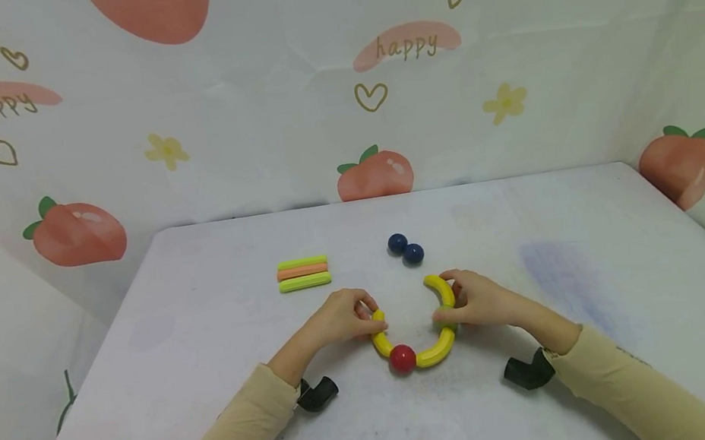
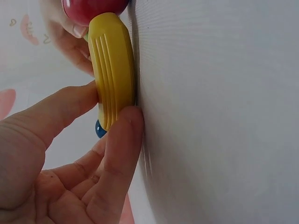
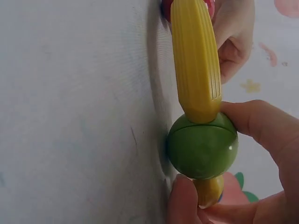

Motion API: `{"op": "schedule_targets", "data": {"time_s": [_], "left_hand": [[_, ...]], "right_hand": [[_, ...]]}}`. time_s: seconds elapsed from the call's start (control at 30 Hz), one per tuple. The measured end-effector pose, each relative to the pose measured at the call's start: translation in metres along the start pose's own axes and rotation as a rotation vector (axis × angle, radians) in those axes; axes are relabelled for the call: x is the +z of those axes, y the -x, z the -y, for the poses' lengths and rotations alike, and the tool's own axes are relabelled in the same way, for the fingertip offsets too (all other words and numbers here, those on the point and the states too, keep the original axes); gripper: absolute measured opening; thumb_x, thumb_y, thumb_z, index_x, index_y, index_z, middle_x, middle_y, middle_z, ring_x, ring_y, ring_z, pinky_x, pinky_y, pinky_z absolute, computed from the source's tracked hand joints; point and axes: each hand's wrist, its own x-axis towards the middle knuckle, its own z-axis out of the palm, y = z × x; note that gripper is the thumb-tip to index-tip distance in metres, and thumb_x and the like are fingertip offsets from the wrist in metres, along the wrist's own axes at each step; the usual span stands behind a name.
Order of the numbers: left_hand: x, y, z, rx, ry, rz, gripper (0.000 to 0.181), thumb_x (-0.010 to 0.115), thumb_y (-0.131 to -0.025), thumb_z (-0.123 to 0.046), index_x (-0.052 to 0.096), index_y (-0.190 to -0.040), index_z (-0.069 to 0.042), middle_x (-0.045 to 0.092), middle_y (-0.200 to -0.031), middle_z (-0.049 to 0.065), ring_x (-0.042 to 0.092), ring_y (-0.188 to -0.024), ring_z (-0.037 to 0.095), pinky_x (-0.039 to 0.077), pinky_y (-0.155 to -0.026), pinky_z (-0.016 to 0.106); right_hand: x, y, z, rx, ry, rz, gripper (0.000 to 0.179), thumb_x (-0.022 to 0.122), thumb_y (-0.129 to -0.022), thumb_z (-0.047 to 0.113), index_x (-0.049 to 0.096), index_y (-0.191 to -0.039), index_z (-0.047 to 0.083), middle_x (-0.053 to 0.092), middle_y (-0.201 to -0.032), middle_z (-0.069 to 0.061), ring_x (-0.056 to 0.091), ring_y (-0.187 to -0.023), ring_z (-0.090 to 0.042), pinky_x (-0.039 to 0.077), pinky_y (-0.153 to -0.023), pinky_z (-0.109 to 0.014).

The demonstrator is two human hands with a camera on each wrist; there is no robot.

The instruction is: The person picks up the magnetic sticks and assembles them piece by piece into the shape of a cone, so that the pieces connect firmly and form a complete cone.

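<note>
A U-shaped chain of curved yellow toy rods and balls lies on the table, its gap facing the far side. My left hand (image 1: 343,316) pinches the left curved yellow rod (image 2: 112,70) between thumb and finger. That rod's other end touches a red ball (image 1: 403,359). From the red ball a second curved yellow rod (image 1: 438,350) runs to a green ball (image 3: 202,149). My right hand (image 1: 482,298) holds the green ball, with the thumb on one side and fingertips on the other. A third curved yellow rod (image 1: 440,284) extends beyond it, partly hidden by the fingers.
Two dark blue balls (image 1: 406,249) touch each other behind the chain. Straight rods, two lime ones and an orange one (image 1: 302,271), lie side by side at the back left. The white table (image 1: 201,313) ends at a fruit-print cloth (image 1: 268,125).
</note>
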Motion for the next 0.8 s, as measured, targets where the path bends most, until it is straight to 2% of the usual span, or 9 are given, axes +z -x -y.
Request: {"op": "schedule_targets", "data": {"time_s": [0.37, 0.6, 0.8], "left_hand": [[0.002, -0.001, -0.001, -0.023, -0.009, 0.031, 0.03, 0.073, -0.079, -0.026, 0.061, -0.097, -0.005, 0.056, -0.068, -0.001, 0.049, -0.055, 0.008, 0.037, -0.054, 0.017], [0.003, 0.001, -0.002, 0.0, -0.01, 0.059, 0.024, 0.073, -0.08, -0.026, 0.062, -0.091, -0.007, 0.057, -0.065, -0.003, 0.05, -0.053, 0.008, 0.038, -0.053, 0.018], [0.004, 0.002, -0.003, 0.017, 0.0, 0.104, 0.021, 0.072, -0.081, -0.028, 0.064, -0.087, -0.009, 0.058, -0.065, -0.004, 0.048, -0.052, 0.008, 0.038, -0.053, 0.018]], "right_hand": [[-0.006, 0.004, 0.002, -0.016, 0.063, 0.038, 0.072, 0.066, -0.08, 0.022, 0.034, -0.138, -0.007, 0.054, -0.11, -0.02, 0.054, -0.082, -0.018, 0.047, -0.067, -0.025], [-0.01, 0.007, 0.001, -0.005, 0.038, 0.037, 0.061, 0.065, -0.08, 0.02, 0.039, -0.13, -0.003, 0.054, -0.116, -0.025, 0.058, -0.088, -0.022, 0.051, -0.074, -0.031], [-0.012, 0.008, -0.001, -0.007, 0.037, 0.034, 0.055, 0.064, -0.081, 0.019, 0.042, -0.127, -0.001, 0.056, -0.115, -0.024, 0.059, -0.092, -0.025, 0.052, -0.078, -0.036]]}}
